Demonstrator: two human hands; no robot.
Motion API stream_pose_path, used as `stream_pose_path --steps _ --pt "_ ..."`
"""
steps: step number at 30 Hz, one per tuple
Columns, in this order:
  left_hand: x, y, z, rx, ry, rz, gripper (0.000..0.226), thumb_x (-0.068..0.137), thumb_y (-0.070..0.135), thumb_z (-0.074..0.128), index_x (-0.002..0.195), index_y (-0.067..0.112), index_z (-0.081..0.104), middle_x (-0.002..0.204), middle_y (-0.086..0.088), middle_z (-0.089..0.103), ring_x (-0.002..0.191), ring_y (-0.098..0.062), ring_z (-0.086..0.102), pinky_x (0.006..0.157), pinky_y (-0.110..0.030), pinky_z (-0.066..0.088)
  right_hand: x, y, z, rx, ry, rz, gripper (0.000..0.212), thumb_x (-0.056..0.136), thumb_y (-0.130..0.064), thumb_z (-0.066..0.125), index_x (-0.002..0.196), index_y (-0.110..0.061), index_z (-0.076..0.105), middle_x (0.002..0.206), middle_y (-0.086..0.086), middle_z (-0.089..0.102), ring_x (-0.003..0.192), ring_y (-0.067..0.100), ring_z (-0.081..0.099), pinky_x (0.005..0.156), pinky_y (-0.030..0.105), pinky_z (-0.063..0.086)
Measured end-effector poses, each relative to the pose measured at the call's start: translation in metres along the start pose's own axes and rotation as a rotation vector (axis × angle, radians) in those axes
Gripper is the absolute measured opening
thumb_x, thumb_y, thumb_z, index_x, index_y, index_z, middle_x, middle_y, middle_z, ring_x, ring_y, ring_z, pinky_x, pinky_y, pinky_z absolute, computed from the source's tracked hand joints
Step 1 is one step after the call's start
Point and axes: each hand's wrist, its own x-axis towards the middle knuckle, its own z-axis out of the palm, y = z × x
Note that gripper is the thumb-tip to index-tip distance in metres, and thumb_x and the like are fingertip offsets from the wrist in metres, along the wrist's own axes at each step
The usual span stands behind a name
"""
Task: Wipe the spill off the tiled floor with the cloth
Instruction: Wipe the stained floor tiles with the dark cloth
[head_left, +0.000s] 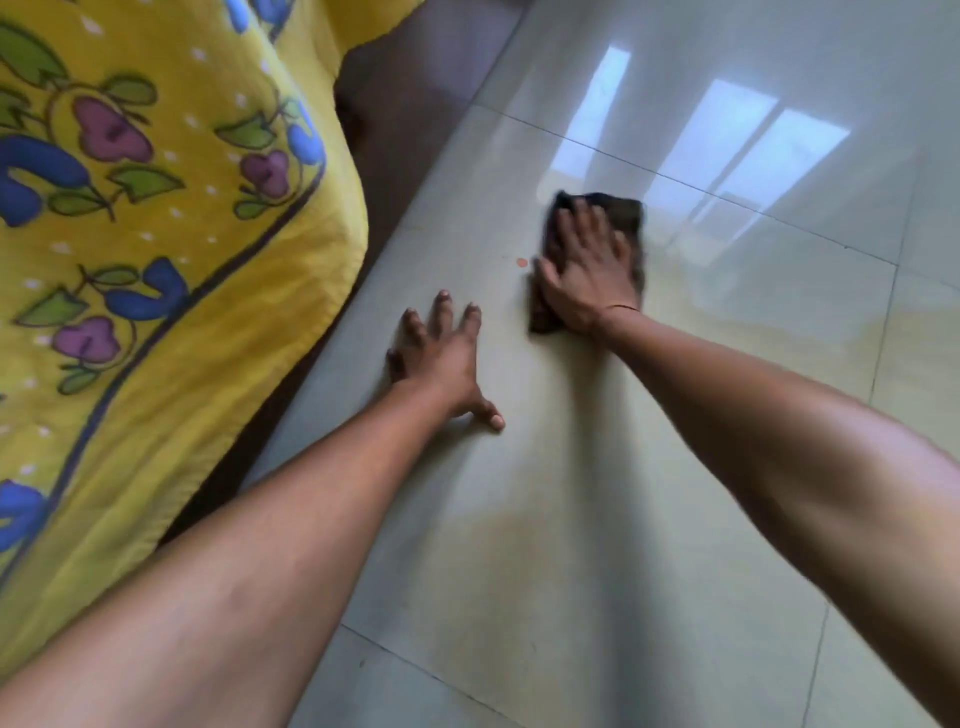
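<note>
A person leans over a glossy pale tiled floor (649, 519), both bare arms reaching forward. The right hand (587, 275) lies flat with fingers spread, palm pressing down on a dark cloth (626, 213) that sits on the floor in the middle of the scene; it is pressing the cloth rather than gripping it, and the cloth shows past the fingertips and along both sides of the hand. The left hand (441, 358) is open and empty, fingers splayed on the bare tile nearer and to the left, apparently bracing the body. Just left of the cloth sits a small orange spot (521, 263), not yet reached. To the right of the cloth a wide, faintly yellowish wet patch (769, 296) spreads across the tile, and a similar tinted film lies nearer, between the arms. Judging from this, wiping is under way but much of the spill is left. A yellow flowered bedspread (156, 260) hangs at the far left. Window light reflects on the far tiles.
</note>
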Motion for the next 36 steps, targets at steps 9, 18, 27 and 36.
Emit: stream_pose_path --steps 9,18,27,36 --pt "-0.001 0.004 -0.002 -0.034 0.007 -0.072 0.146 0.050 0.044 0.093 0.154 0.019 -0.008 0.160 0.004 -0.022 0.148 -0.034 -0.012 0.116 -0.059 0.014 -0.099 0.074 -0.002 -0.066 -0.060 -0.333 0.070 0.087 -0.049 0.031 0.152 -0.024 0.018 0.160 0.001 0.014 0.148 0.019 0.011 0.118 0.042 0.014" --pt "-0.008 -0.003 0.006 -0.043 0.080 -0.022 0.131 0.058 0.045 0.089 0.155 0.019 0.005 0.163 0.002 -0.008 0.149 -0.032 -0.004 0.119 -0.050 0.017 -0.177 0.002 0.027 -0.028 -0.094 -0.524 0.073 0.086 -0.051 0.036 0.151 -0.021 0.024 0.160 0.001 0.013 0.148 0.017 0.008 0.118 0.039 0.009" --pt "-0.023 -0.024 0.002 0.049 0.042 -0.026 0.148 0.047 0.049 0.092 0.154 0.023 -0.006 0.161 -0.002 -0.014 0.148 -0.035 -0.006 0.115 -0.057 0.020 -0.116 -0.004 0.011 -0.020 -0.117 -0.305 0.077 0.087 -0.059 0.025 0.154 -0.023 0.010 0.162 -0.002 -0.001 0.148 0.014 -0.006 0.118 0.041 0.001" --pt "-0.007 -0.022 -0.004 0.069 -0.034 -0.037 0.153 0.041 0.049 0.094 0.153 0.028 -0.009 0.160 0.000 -0.022 0.146 -0.045 -0.010 0.111 -0.064 0.022 -0.031 -0.020 0.006 0.010 -0.075 -0.186 0.078 0.087 -0.057 0.033 0.153 -0.021 0.014 0.162 -0.002 0.004 0.148 0.016 0.000 0.118 0.043 0.005"
